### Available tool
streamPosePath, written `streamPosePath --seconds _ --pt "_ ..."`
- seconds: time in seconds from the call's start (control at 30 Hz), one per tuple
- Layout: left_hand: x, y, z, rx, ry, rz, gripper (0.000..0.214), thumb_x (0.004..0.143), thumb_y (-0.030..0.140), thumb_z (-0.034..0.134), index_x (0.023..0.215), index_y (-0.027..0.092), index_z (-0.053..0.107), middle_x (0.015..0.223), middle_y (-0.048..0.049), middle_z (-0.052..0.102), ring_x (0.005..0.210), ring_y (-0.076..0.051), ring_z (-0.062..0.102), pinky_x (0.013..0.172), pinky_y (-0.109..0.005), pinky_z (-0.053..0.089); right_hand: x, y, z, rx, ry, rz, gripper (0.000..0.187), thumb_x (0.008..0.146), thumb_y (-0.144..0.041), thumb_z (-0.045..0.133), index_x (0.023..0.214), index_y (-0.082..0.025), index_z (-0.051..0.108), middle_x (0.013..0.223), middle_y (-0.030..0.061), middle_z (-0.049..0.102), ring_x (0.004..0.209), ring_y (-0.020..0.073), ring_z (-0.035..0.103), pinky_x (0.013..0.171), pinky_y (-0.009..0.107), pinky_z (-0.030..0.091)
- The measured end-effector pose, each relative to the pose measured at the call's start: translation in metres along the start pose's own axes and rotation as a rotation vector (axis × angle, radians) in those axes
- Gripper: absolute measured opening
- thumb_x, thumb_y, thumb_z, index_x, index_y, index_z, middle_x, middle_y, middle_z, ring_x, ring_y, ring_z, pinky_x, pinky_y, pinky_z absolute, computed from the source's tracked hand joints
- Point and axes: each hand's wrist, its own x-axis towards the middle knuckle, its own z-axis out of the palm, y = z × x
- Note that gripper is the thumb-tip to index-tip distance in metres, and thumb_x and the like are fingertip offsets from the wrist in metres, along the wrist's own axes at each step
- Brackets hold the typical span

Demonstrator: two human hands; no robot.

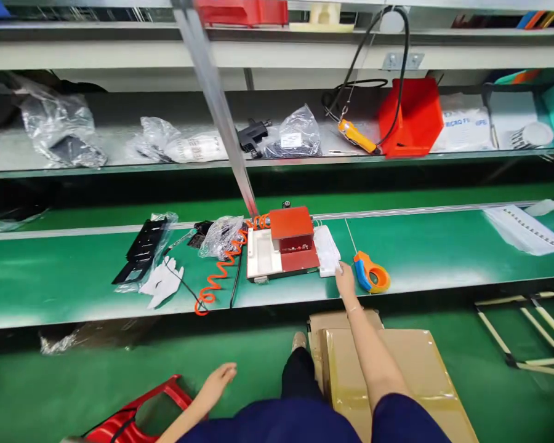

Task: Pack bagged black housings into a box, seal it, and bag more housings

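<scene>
Reaching for the white part at the bench's front edge

Right hand [345,278], fingers curled onto white part [327,250] beside tape dispenser [370,272]; grip it squarely, I'd say. Left hand [218,379] hangs loosely spread.

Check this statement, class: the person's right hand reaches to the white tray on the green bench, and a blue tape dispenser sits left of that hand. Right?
Not quite. In the head view the right hand does touch the white tray on the green bench, but the tape dispenser sits to its right.
</scene>
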Motion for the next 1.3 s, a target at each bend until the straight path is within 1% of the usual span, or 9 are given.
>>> streamPosePath --seconds 0.17,0.3,0.43,0.57,0.73,0.97,1.1,1.2,1.3 --pt "0.074 0.114 0.038 -0.085 -0.217 0.166 0.015 0.075 0.033 0.071 0.086 0.023 0.075 0.091 -0.0059 0.078 0.096 -0.029 0.072 0.099 -0.045 0.052 0.073 0.013 -0.019 0.128 -0.066 0.167 0.031 0.088 -0.036 0.065 0.107 -0.012 0.059 0.084 0.0013 0.058 0.076 0.0119 0.055 0.081 0.031 0.049" --pt "0.124 0.202 0.084 -0.182 -0.351 0.302 0.030 0.078 0.031 0.072 0.106 0.020 0.072 0.108 -0.0112 0.076 0.105 -0.029 0.071 0.104 -0.045 0.049 0.072 0.019 -0.028 0.315 -0.145 0.130 0.052 0.080 -0.042 0.059 0.123 -0.013 0.054 0.077 -0.0006 0.059 0.071 0.0123 0.055 0.072 0.026 0.046" --pt "0.165 0.283 0.135 -0.304 -0.379 0.450 0.061 0.087 0.029 0.063 0.145 0.019 0.047 0.134 -0.0151 0.066 0.125 -0.025 0.061 0.109 -0.043 0.044 0.070 0.017 -0.049 0.461 -0.170 0.048 0.067 0.074 -0.055 0.056 0.128 -0.015 0.053 0.090 0.0048 0.064 0.085 0.0161 0.060 0.078 0.027 0.049" --pt "0.195 0.343 0.170 -0.367 -0.359 0.527 0.057 0.088 0.026 0.057 0.143 0.016 0.047 0.124 -0.0138 0.070 0.112 -0.023 0.067 0.101 -0.039 0.050 0.078 0.013 -0.065 0.483 -0.200 0.002 0.065 0.073 -0.059 0.059 0.122 -0.016 0.059 0.091 0.0062 0.065 0.080 0.0159 0.059 0.075 0.028 0.049" --pt "0.215 0.367 0.170 -0.336 -0.270 0.548 0.025 0.079 0.024 0.065 0.101 0.015 0.071 0.099 -0.0083 0.074 0.091 -0.023 0.068 0.087 -0.037 0.053 0.097 0.009 -0.070 0.407 -0.212 -0.048 0.056 0.074 -0.056 0.063 0.114 -0.016 0.064 0.086 0.0037 0.063 0.078 0.0151 0.057 0.073 0.027 0.047" --pt "0.222 0.375 0.163 -0.274 -0.218 0.549 0.016 0.080 0.029 0.065 0.087 0.016 0.071 0.084 -0.0055 0.073 0.081 -0.021 0.066 0.075 -0.031 0.052 0.120 0.002 -0.071 0.226 -0.117 -0.121 0.049 0.079 -0.063 0.059 0.061 -0.018 0.057 0.076 0.0049 0.058 0.082 0.0182 0.055 0.085 0.033 0.046" --pt "0.225 0.378 0.163 -0.222 -0.204 0.564 0.014 0.080 0.029 0.064 0.082 0.016 0.069 0.079 -0.0041 0.072 0.079 -0.021 0.065 0.074 -0.031 0.051 0.122 -0.008 -0.081 0.132 -0.095 -0.174 0.035 0.085 -0.051 0.059 0.077 -0.018 0.068 0.099 0.0097 0.063 0.102 0.0234 0.057 0.100 0.040 0.043" --pt "0.225 0.379 0.159 -0.159 -0.201 0.581 0.012 0.077 0.028 0.067 0.076 0.017 0.067 0.074 -0.0018 0.069 0.077 -0.021 0.064 0.076 -0.031 0.050 0.121 -0.025 -0.087 0.070 -0.126 -0.250 0.020 0.081 -0.038 0.067 0.090 -0.021 0.071 0.117 0.0084 0.062 0.119 0.0261 0.051 0.118 0.050 0.026" --pt "0.221 0.376 0.156 -0.093 -0.230 0.603 0.016 0.076 0.033 0.069 0.072 0.017 0.066 0.071 -0.0011 0.068 0.077 -0.021 0.063 0.079 -0.032 0.050 0.109 -0.042 -0.098 0.026 -0.181 -0.314 0.010 0.075 -0.029 0.070 0.072 -0.021 0.066 0.100 0.0043 0.066 0.113 0.0248 0.053 0.124 0.053 0.006"
